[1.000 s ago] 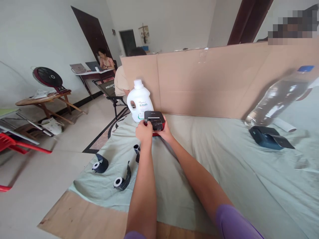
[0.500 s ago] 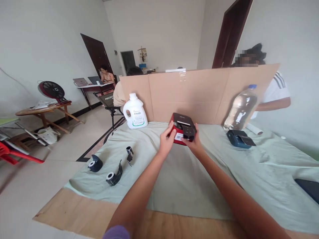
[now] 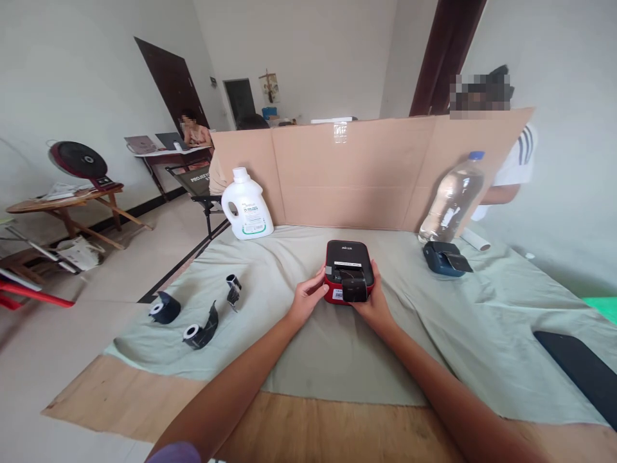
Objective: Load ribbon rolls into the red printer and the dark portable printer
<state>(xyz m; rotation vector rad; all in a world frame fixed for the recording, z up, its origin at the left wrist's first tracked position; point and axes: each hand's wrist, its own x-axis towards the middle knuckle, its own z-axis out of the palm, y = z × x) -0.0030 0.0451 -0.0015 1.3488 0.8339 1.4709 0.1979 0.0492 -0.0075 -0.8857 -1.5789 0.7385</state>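
A red and black label printer (image 3: 348, 254) is between my two hands at the middle of the cloth-covered table. A strip of black labels (image 3: 355, 287) curls out of its front slot. My left hand (image 3: 308, 297) grips its left side, thumb at the front corner. My right hand (image 3: 376, 305) holds the right side, with fingers partly hidden behind and under it. Whether its base touches the cloth, I cannot tell. To the left lie three rolls of black labels: one roll (image 3: 165, 308), a second roll (image 3: 200, 331) with its end unrolled, and a smaller roll (image 3: 234, 290).
A cardboard screen (image 3: 357, 173) stands along the back. Before it are a white detergent jug (image 3: 248, 209) and, at right, a large clear bottle (image 3: 453, 199). A dark blue label printer (image 3: 444, 260), a white tube (image 3: 476, 240) and a black phone-like slab (image 3: 578, 366) lie right. People sit beyond.
The red and black printer has come down and nearer to me, held in both hands, and now sits more level. My view has shifted slightly to the right and down.
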